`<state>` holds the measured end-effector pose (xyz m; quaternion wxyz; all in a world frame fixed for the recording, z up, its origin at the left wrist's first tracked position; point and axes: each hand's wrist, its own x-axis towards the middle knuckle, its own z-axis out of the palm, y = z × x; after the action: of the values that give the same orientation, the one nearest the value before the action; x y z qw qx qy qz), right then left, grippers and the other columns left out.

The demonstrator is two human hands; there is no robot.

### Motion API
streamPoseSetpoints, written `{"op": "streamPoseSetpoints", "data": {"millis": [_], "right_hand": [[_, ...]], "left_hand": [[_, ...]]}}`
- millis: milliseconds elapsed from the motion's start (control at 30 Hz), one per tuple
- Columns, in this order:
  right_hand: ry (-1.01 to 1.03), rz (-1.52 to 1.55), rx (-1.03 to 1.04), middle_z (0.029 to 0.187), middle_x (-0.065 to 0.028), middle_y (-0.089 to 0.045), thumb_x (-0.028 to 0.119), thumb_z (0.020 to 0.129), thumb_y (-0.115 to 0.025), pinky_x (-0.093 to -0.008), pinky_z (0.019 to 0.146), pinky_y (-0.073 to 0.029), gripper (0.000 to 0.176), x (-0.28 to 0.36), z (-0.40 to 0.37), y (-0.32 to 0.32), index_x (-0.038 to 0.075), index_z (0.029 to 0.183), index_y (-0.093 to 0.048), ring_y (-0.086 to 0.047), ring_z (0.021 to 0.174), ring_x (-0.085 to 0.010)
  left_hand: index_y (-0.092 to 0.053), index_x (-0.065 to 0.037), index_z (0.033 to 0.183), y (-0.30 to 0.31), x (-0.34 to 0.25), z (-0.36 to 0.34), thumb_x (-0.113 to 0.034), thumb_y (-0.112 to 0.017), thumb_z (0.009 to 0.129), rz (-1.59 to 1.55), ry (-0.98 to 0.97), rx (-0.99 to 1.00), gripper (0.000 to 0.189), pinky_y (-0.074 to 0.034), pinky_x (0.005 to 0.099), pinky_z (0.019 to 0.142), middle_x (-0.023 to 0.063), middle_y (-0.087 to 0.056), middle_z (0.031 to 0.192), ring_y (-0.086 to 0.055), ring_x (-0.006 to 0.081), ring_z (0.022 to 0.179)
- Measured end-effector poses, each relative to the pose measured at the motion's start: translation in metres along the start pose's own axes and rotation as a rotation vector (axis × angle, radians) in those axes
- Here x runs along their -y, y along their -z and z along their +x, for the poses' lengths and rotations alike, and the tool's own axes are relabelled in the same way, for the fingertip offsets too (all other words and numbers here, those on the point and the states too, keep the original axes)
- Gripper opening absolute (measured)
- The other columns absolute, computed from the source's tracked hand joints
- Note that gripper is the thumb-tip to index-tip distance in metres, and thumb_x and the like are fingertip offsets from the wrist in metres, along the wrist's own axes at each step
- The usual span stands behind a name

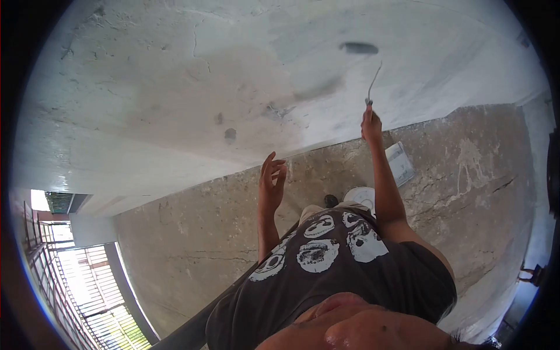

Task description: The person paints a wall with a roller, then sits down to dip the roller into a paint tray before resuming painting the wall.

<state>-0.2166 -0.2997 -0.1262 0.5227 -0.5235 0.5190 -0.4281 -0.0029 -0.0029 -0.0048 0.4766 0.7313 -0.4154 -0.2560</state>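
Observation:
My right hand is wrapped round the handle of a paint roller. Its thin bent wire frame reaches up from my fist, and the dark, blurred roller sleeve lies against the pale wall. Grey-white paint covers much of that wall, with a browner patch at the middle and a few dark spots. Lower and to the left, my left hand is raised in front of the wall's base with nothing in it, its fingers loosely bent and apart.
A white tray-like container and a round white bucket stand on the cracked concrete floor by my right arm. Paint splashes mark the floor at right. A barred railing borders the left side.

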Motion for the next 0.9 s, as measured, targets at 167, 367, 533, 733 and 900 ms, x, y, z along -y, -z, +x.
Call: {"op": "streamPoseSetpoints", "data": {"millis": [167,367,533,733,900], "right_hand": [[-0.041,-0.284,0.029,0.049,-0.0025,-0.045,0.064,0.098,-0.037,-0.0334,0.032,-0.034,0.063,-0.151,-0.024,-0.011,0.009,0.07,-0.048,-0.043,0.032,-0.016],[-0.321,-0.062,0.131,0.046,-0.0012,-0.04,0.065,0.098,-0.038,-0.031,0.031,-0.032,0.062,-0.077,-0.056,-0.017,0.012,0.065,-0.043,-0.04,0.031,-0.014],[-0.3,0.267,0.072,0.047,0.0001,-0.038,0.068,0.097,-0.034,-0.0298,0.032,-0.033,0.062,0.019,-0.012,0.002,0.012,0.071,-0.043,-0.039,0.032,-0.0134],[-0.278,0.267,0.079,0.046,0.0005,-0.036,0.072,0.095,-0.035,-0.0305,0.031,-0.034,0.063,-0.018,-0.016,-0.022,0.013,0.072,-0.04,-0.039,0.032,-0.0134],[-0.421,0.227,0.249,0.046,0.0007,-0.038,0.07,0.096,-0.037,-0.0315,0.031,-0.034,0.06,-0.036,-0.059,-0.031,0.014,0.072,-0.041,-0.038,0.031,-0.0145]], "left_hand": [[-0.044,-0.005,0.143,0.0,0.011,0.001,-0.023,-0.059,0.099,-0.005,0.013,-0.002,0.05,-0.054,0.035,0.086,0.0116,-0.062,0.124,-0.064,0.0205,0.106],[-0.045,-0.005,0.142,0.002,0.008,0.0,-0.022,-0.059,0.099,0.037,0.013,-0.003,0.049,-0.054,0.035,0.086,0.0115,-0.062,0.123,-0.064,0.0206,0.105],[-0.046,-0.005,0.142,-0.006,0.002,-0.007,-0.022,-0.059,0.099,0.023,0.077,0.03,0.048,-0.053,0.0347,0.085,0.0113,-0.061,0.124,-0.064,0.02,0.105],[-0.046,-0.005,0.142,-0.006,0.003,-0.005,-0.023,-0.059,0.099,0.044,0.054,0.034,0.048,-0.053,0.0348,0.086,0.0113,-0.061,0.124,-0.064,0.0197,0.106],[-0.046,-0.005,0.142,-0.005,0.004,-0.001,-0.023,-0.059,0.1,0.039,0.039,0.015,0.048,-0.053,0.0348,0.086,0.0112,-0.061,0.124,-0.064,0.0197,0.106]]}}
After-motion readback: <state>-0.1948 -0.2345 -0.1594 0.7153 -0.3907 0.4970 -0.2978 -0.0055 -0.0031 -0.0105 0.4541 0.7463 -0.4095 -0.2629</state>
